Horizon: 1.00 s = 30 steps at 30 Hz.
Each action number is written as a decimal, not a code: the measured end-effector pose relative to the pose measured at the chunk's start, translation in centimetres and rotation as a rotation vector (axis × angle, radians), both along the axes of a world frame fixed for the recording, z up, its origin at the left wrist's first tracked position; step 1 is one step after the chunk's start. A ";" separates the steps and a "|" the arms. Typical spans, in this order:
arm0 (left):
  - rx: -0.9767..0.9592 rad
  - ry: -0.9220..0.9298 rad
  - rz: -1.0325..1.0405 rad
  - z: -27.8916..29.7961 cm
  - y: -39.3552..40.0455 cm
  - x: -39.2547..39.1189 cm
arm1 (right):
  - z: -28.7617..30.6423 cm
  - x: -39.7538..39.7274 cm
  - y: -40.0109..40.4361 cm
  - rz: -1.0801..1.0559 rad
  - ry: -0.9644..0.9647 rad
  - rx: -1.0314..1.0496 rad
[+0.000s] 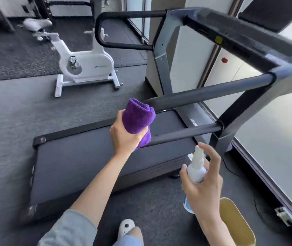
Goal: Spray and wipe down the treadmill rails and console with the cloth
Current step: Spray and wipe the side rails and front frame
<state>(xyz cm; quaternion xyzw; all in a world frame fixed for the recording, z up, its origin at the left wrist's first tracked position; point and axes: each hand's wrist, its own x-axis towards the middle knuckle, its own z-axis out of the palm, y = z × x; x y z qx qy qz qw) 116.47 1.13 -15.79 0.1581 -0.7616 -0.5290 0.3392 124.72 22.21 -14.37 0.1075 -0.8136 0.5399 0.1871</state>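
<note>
While left hand [123,135] grips cloth [138,118] by rail [211,89], right hand [202,183] grips spray bottle [196,167]

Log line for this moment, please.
left hand: holds purple cloth | right hand: holds spray bottle | rail: untouched

we wear a loose grey sleeve [70,229] pushed up past the left elbow, leaving that forearm bare. the right forearm is bare too, with no sleeve in view. below, light blue denim [130,241] covers a leg, and a pale clog-style shoe [126,226] with a round hole on top shows on one foot.
</note>
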 end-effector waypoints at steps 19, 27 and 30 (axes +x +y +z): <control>-0.134 0.132 0.281 -1.9 1.5 -0.7 | -2.5 -12.1 -1.2 0.443 -0.076 -0.013; -0.139 0.092 0.470 -1.6 3.1 -0.9 | -2.6 -14.9 -0.4 0.598 -0.057 0.013; -0.115 0.067 0.568 -1.4 3.9 -1.0 | -2.5 -16.2 0.5 0.676 -0.074 0.042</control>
